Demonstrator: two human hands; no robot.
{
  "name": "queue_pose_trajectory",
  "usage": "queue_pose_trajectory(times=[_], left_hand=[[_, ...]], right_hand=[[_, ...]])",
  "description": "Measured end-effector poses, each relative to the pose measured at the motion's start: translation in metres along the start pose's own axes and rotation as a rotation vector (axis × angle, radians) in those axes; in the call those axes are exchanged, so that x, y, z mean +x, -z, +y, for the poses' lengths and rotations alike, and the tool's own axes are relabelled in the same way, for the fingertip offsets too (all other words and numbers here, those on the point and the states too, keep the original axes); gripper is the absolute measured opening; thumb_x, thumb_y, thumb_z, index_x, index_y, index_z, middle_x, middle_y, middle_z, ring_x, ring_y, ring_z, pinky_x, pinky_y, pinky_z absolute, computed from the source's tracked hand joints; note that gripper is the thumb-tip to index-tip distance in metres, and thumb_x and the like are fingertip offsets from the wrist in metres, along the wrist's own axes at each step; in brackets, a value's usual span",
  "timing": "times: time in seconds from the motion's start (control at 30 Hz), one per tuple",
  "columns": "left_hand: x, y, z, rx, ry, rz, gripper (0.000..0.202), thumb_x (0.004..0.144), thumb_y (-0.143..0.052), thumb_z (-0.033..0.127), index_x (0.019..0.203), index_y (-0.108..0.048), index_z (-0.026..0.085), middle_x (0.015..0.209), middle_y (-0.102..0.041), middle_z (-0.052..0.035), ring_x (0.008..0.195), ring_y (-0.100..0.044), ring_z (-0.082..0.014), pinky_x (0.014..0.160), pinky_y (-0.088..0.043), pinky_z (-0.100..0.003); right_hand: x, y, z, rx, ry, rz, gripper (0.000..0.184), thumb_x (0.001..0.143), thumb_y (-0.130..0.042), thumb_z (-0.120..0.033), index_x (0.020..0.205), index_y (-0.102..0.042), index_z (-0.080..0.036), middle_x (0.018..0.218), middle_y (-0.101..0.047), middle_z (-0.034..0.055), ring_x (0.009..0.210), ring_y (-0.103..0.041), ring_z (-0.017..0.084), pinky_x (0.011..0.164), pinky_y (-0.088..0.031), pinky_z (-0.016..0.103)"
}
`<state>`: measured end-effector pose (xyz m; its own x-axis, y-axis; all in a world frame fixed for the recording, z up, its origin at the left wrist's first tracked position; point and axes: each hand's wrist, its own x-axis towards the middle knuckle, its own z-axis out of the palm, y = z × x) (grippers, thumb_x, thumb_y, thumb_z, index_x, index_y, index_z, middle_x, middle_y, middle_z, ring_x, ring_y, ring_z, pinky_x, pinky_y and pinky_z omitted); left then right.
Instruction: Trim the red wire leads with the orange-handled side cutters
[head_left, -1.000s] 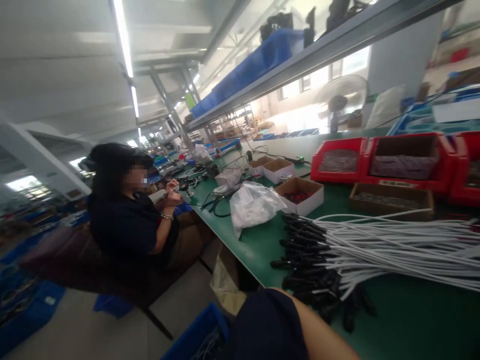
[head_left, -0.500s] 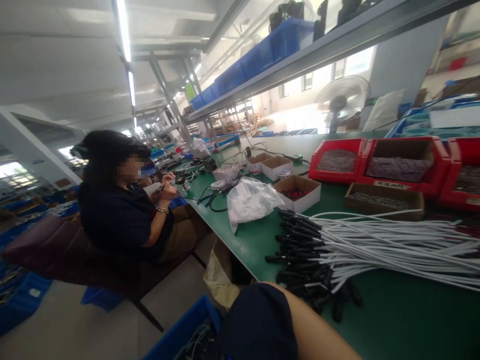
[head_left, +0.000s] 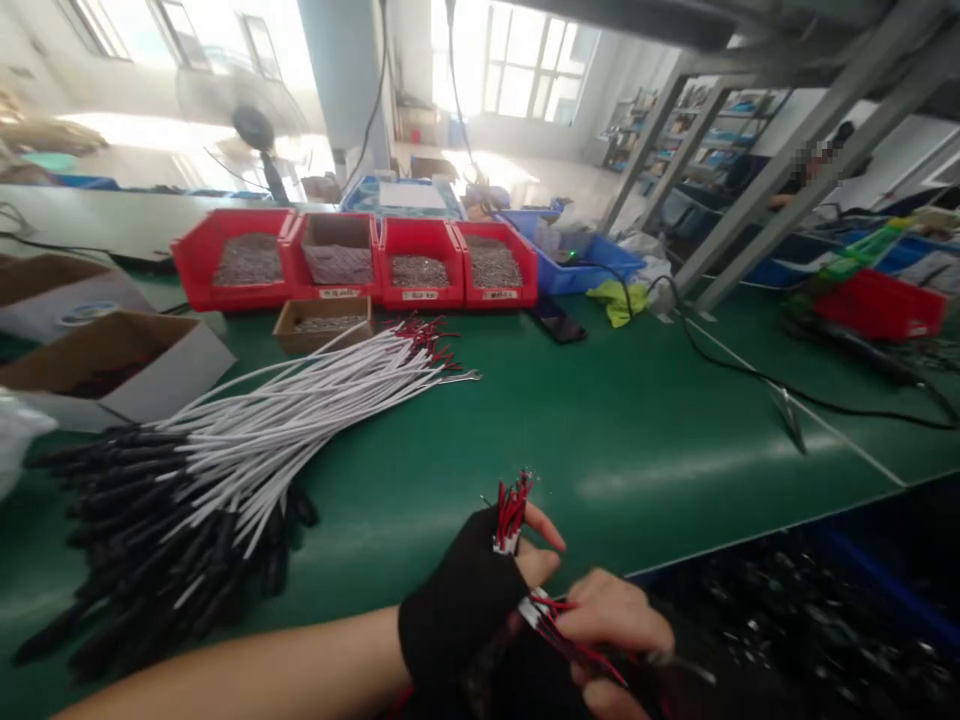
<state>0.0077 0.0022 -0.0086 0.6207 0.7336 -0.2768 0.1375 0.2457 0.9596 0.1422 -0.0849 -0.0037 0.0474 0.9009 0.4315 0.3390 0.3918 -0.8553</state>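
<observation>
My left hand (head_left: 480, 600), in a black fingerless glove, is closed round a small bunch of cables whose red wire ends (head_left: 512, 510) stick up above the thumb. My right hand (head_left: 611, 625) is pinched on another cable's red wires (head_left: 570, 640) just right of the left hand, at the near edge of the green table (head_left: 637, 440). A large bundle of white cables (head_left: 300, 410) with black plugs (head_left: 150, 540) lies on the table to the left, apart from both hands.
Red bins (head_left: 352, 260) of small metal parts stand in a row at the back, with a brown box (head_left: 322, 322) in front and cardboard boxes (head_left: 112, 365) at left. A phone (head_left: 559, 325), black cords (head_left: 750, 375), a blue bin (head_left: 577, 265) and a fan (head_left: 251, 125) are beyond.
The view has swung right from the seated co-worker to the table ahead. Both my hands have come into view, holding red-tipped cables.
</observation>
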Motion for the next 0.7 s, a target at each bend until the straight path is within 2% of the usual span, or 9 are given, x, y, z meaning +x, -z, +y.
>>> queue_pose_trajectory(times=[0.07,0.1,0.17,0.23,0.3,0.43,0.57,0.63,0.7], left_hand=[[-0.002,0.002,0.001,-0.067,0.029,0.006,0.024,0.073,-0.055,0.032,0.09,-0.054,0.015,0.047,-0.041,0.0064,0.037,-0.04,-0.0102,0.039,-0.029,-0.018],[-0.002,0.002,0.001,-0.083,0.037,0.005,0.025,0.071,-0.057,0.032,0.089,-0.054,0.015,0.047,-0.042,0.0066,0.037,-0.04,-0.0097,0.039,-0.027,-0.018],[-0.003,0.0,0.002,-0.098,0.058,0.002,0.027,0.07,-0.06,0.033,0.09,-0.055,0.015,0.048,-0.043,0.0064,0.036,-0.038,-0.0092,0.038,-0.024,-0.018],[-0.002,-0.002,0.001,-0.139,0.055,0.006,0.028,0.072,-0.062,0.034,0.091,-0.055,0.015,0.05,-0.045,0.0058,0.037,-0.038,-0.0086,0.039,-0.026,-0.019],[-0.001,-0.003,-0.002,-0.208,0.025,-0.004,0.029,0.073,-0.064,0.036,0.091,-0.056,0.014,0.055,-0.048,0.004,0.041,-0.038,-0.008,0.043,-0.031,-0.02],[-0.001,-0.003,-0.005,-0.238,-0.036,-0.077,0.03,0.076,-0.065,0.035,0.098,-0.063,0.014,0.068,-0.056,-0.001,0.05,-0.043,-0.0096,0.053,-0.041,-0.023],[-0.003,-0.002,-0.004,-0.19,-0.038,-0.094,0.024,0.079,-0.066,0.031,0.094,-0.063,0.014,0.063,-0.053,0.0002,0.047,-0.041,-0.0092,0.051,-0.041,-0.023],[-0.003,-0.002,-0.006,-0.191,-0.034,-0.089,0.023,0.077,-0.068,0.031,0.092,-0.063,0.014,0.061,-0.052,0.001,0.046,-0.04,-0.0091,0.05,-0.041,-0.022],[-0.001,-0.002,-0.008,-0.181,-0.035,-0.075,0.024,0.079,-0.068,0.033,0.092,-0.063,0.014,0.061,-0.052,0.0008,0.049,-0.044,-0.0107,0.052,-0.043,-0.023]], right_hand=[[0.012,0.005,0.001,0.051,-0.001,0.136,0.014,0.097,-0.051,-0.04,0.098,-0.062,-0.031,0.062,-0.053,-0.0031,0.06,-0.051,0.012,0.059,-0.042,0.024],[0.019,0.009,0.001,0.02,-0.08,0.164,0.011,0.096,-0.052,-0.033,0.095,-0.063,-0.03,0.061,-0.054,-0.004,0.058,-0.052,0.01,0.058,-0.042,0.022],[0.031,0.016,0.0,-0.165,-0.296,0.119,0.009,0.091,-0.06,-0.029,0.084,-0.065,-0.024,0.065,-0.062,-0.0032,0.058,-0.06,0.009,0.055,-0.046,0.018],[0.04,0.017,-0.003,-0.259,-0.382,0.015,0.015,0.086,-0.063,-0.032,0.078,-0.066,-0.02,0.072,-0.07,0.0006,0.064,-0.067,0.013,0.057,-0.052,0.019],[0.046,0.012,-0.005,-0.263,-0.371,-0.06,0.017,0.084,-0.059,-0.032,0.077,-0.066,-0.018,0.074,-0.071,0.0033,0.066,-0.069,0.016,0.059,-0.055,0.022],[0.05,0.001,-0.008,-0.353,-0.301,-0.084,0.01,0.082,-0.063,-0.028,0.083,-0.066,-0.019,0.073,-0.068,0.0018,0.062,-0.065,0.015,0.059,-0.054,0.024],[0.047,0.0,-0.006,-0.421,-0.182,-0.087,0.003,0.084,-0.063,-0.024,0.085,-0.065,-0.022,0.08,-0.069,0.0017,0.074,-0.066,0.016,0.072,-0.056,0.027],[0.043,0.0,-0.004,-0.476,-0.113,-0.062,0.009,0.085,-0.062,-0.027,0.09,-0.066,-0.021,0.084,-0.07,0.005,0.079,-0.067,0.019,0.073,-0.058,0.029],[0.039,-0.001,-0.002,-0.529,-0.148,-0.021,0.019,0.087,-0.058,-0.033,0.091,-0.068,-0.018,0.088,-0.07,0.0104,0.083,-0.067,0.024,0.075,-0.058,0.036]])
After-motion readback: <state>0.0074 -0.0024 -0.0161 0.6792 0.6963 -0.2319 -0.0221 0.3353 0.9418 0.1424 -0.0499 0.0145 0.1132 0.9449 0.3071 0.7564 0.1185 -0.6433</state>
